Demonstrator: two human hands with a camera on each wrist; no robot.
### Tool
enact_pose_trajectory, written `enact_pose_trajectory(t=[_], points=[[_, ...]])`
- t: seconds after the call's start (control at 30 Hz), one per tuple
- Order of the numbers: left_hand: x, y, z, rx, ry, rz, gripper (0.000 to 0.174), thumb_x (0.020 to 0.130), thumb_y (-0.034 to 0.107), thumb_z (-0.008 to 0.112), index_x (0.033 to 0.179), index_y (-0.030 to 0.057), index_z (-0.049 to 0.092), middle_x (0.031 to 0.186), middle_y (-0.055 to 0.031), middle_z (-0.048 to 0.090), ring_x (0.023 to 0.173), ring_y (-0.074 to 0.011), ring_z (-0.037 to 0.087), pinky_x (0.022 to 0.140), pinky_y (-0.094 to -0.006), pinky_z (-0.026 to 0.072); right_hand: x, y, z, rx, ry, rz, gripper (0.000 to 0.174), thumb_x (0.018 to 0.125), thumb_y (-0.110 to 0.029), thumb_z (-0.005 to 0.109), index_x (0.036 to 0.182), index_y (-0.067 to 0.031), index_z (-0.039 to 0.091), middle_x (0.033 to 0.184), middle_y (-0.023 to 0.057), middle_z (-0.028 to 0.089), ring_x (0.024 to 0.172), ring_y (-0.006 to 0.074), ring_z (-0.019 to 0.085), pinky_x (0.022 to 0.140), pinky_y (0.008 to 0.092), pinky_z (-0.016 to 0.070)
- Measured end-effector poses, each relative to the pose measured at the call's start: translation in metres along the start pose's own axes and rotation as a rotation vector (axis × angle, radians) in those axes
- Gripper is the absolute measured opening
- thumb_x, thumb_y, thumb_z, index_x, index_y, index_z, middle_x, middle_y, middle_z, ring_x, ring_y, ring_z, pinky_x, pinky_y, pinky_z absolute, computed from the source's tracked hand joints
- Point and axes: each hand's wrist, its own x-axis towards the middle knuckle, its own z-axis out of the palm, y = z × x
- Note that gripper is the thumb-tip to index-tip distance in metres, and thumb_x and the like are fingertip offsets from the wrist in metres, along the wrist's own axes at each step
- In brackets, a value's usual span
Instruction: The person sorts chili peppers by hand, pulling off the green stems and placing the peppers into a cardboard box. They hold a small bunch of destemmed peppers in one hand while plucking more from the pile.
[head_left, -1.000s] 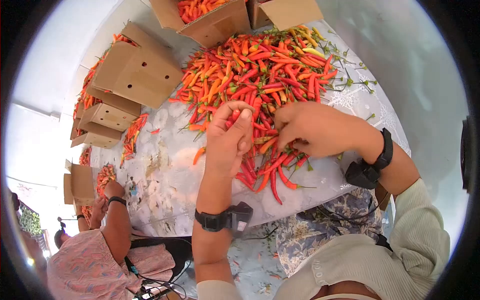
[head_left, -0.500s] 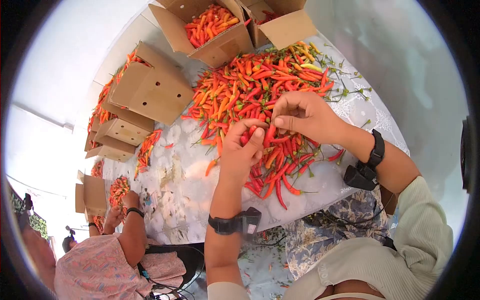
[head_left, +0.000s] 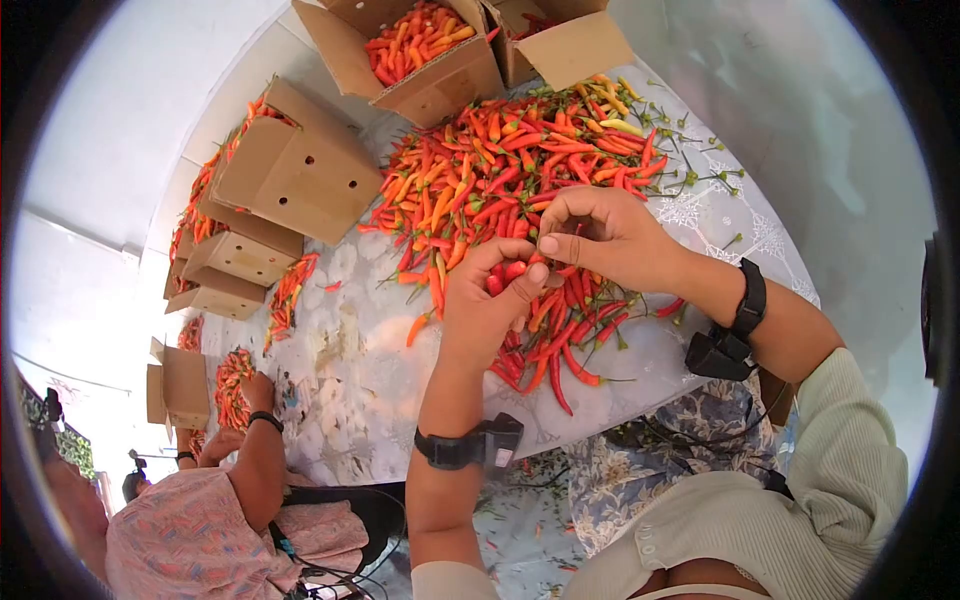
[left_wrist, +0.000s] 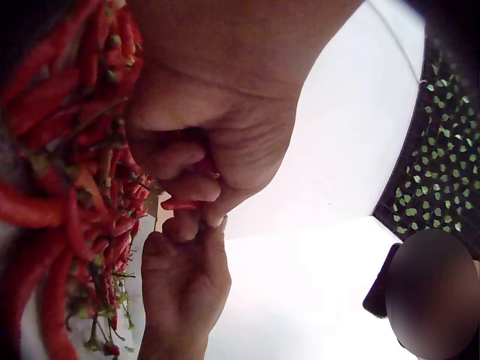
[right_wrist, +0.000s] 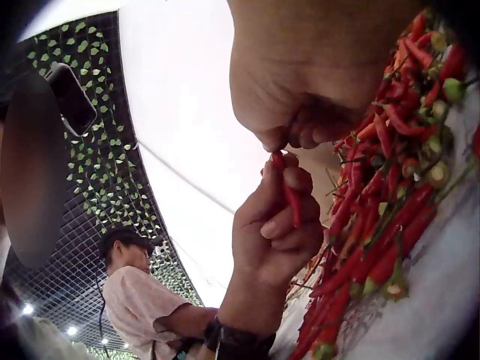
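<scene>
My left hand (head_left: 482, 310) curls round a few red chili peppers (head_left: 508, 272) above the near part of a large chili pile (head_left: 500, 165). In the right wrist view, one red chili pepper (right_wrist: 291, 201) lies between its thumb and fingers, pointing down. My right hand (head_left: 622, 238) meets it from the right, thumb and forefinger pinching the upper end of that same chili. The stem is hidden behind the fingertips. In the left wrist view, a bit of red chili (left_wrist: 178, 204) shows between the two hands.
Cardboard boxes of chilies (head_left: 440, 90) stand at the back, others (head_left: 300, 180) along the left. Loose green stems (head_left: 715, 178) lie right of the pile on the patterned tablecloth (head_left: 385, 340). Another person (head_left: 215, 530) works with chilies at the left. Each wrist wears a black strapped camera.
A second ago my right hand was down in the pile; it rose with a chili pepper to my left hand. Now the chili sits in the left fingers. The head view has shifted somewhat.
</scene>
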Motion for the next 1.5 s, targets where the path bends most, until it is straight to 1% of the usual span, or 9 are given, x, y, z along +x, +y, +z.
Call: enact_pose_trajectory(t=[0.27,0.47,0.57,0.67,0.9,1.1,1.3,1.4,1.5], points=[[0.0,-0.004,-0.002,0.003,-0.013,0.023,0.02,0.083,0.008,0.063,0.101,-0.0004,0.059,0.078,-0.0104,0.066,0.043,-0.0007,0.04,0.038,-0.015,0.0298,0.001,-0.003,-0.003,0.005,-0.088,0.088,0.016,0.088,-0.016,0.061,0.084,-0.0018,0.057,0.08,-0.0009,0.053,0.072,0.0053,0.05,0.062,0.0213,0.0416],[-0.001,-0.006,-0.002,-0.067,-0.048,0.046,0.02,0.084,0.01,0.062,0.102,0.0004,0.059,0.075,-0.0094,0.066,0.044,-0.001,0.042,0.039,-0.0154,0.0303,0.001,-0.005,-0.006,0.313,-0.157,0.287,0.015,0.088,-0.021,0.059,0.083,-0.0068,0.058,0.072,-0.0045,0.053,0.064,0.0032,0.048,0.056,0.0184,0.0364],[0.0,0.001,-0.004,-0.083,-0.099,-0.049,0.019,0.086,0.012,0.061,0.101,0.0009,0.058,0.077,-0.0094,0.065,0.047,-0.004,0.045,0.039,-0.0158,0.0305,0.001,-0.001,-0.006,0.425,-0.12,0.378,0.015,0.088,-0.023,0.058,0.083,-0.0083,0.057,0.072,-0.004,0.053,0.063,0.004,0.048,0.055,0.0187,0.0367],[0.002,-0.006,-0.007,-0.176,-0.079,-0.032,0.017,0.089,0.015,0.056,0.099,0.0018,0.055,0.075,-0.0083,0.061,0.05,-0.0087,0.049,0.038,-0.0161,0.0301,0.003,-0.008,-0.006,0.476,0.084,0.357,0.012,0.087,-0.021,0.057,0.083,-0.0092,0.056,0.072,-0.004,0.053,0.063,0.0041,0.048,0.056,0.0193,0.0374],[0.004,0.006,-0.012,-0.505,0.023,-0.052,0.013,0.093,0.016,0.048,0.1,0.0044,0.05,0.075,-0.006,0.054,0.053,-0.0106,0.051,0.036,-0.0171,0.0329,0.016,0.009,-0.029,-0.147,0.545,-0.12,0.007,0.079,-0.009,0.055,0.081,-0.0027,0.056,0.072,-0.0013,0.054,0.071,0.0071,0.05,0.066,0.0225,0.0415],[0.006,0.003,-0.013,-0.451,0.052,-0.048,0.012,0.093,0.017,0.051,0.097,0.0057,0.051,0.075,-0.0027,0.051,0.054,-0.007,0.046,0.037,-0.0156,0.0318,0.008,-0.005,-0.022,-0.398,0.42,-0.126,0.009,0.074,-0.009,0.057,0.08,-0.0021,0.057,0.074,0.006,0.057,0.073,0.014,0.054,0.069,0.0275,0.0442],[0.005,0.001,-0.014,-0.43,0.082,-0.043,0.012,0.092,0.019,0.053,0.092,0.0064,0.052,0.068,0.0,0.047,0.048,-0.0047,0.041,0.037,-0.016,0.0278,0.009,0.003,-0.03,-0.998,0.313,-0.126,0.016,0.072,-0.016,0.06,0.077,-0.0018,0.059,0.079,0.0139,0.06,0.076,0.0299,0.057,0.068,0.039,0.046],[0.005,0.001,-0.015,-0.425,0.12,-0.051,0.013,0.092,0.02,0.053,0.09,0.0069,0.053,0.065,0.0006,0.046,0.046,-0.0046,0.039,0.037,-0.0166,0.0269,0.01,-0.001,-0.036,-1.126,0.251,-0.021,0.017,0.073,-0.019,0.061,0.076,-0.0029,0.061,0.08,0.0148,0.06,0.079,0.0311,0.058,0.068,0.0404,0.0462],[0.006,0.001,-0.017,-0.437,0.122,-0.049,0.014,0.092,0.021,0.053,0.09,0.007,0.054,0.064,0.0004,0.047,0.045,-0.0049,0.039,0.037,-0.0171,0.0264,0.014,-0.021,-0.033,-1.285,0.119,0.378,0.021,0.075,-0.024,0.062,0.074,-0.0036,0.063,0.081,0.0152,0.06,0.081,0.0309,0.058,0.069,0.0406,0.0465]])
